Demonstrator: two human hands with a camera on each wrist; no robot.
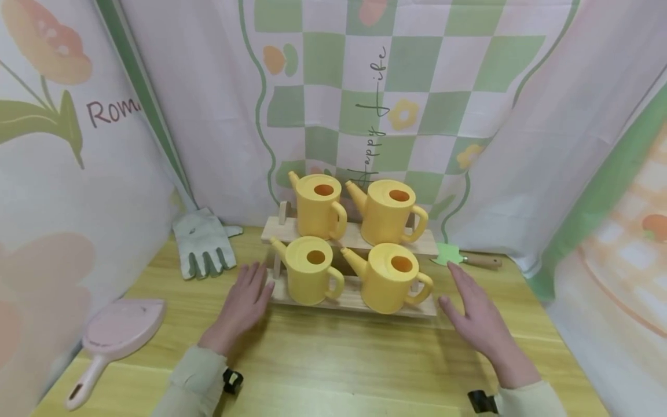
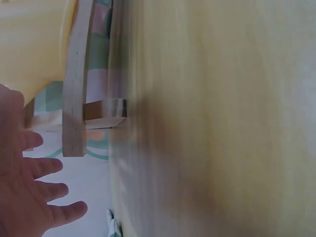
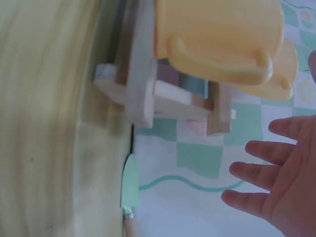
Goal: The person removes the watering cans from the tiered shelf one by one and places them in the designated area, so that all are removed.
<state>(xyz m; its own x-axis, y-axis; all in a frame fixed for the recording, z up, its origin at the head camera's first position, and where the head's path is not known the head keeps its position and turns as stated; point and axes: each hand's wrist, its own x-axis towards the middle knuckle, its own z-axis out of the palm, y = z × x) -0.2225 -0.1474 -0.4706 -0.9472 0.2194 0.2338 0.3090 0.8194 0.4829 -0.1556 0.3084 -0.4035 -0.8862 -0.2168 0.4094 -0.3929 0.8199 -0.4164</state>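
Four is avoided here: several yellow watering cans stand on a two-tier wooden rack, two per tier, spouts to the left. On the lower tier are the left can and the right can; above them stand another left can and right can. My left hand is beside the rack's left end, fingers straight, holding nothing. At the right end my right hand is held with fingers extended and spread, also holding nothing. Both wrist views show the palms facing the rack's ends.
A pair of grey-white gloves lies at the back left. Nearer on the left is a pink dustpan-like scoop with a handle. Behind the right hand lies a green trowel with a wooden handle. Printed curtains hang behind the table.
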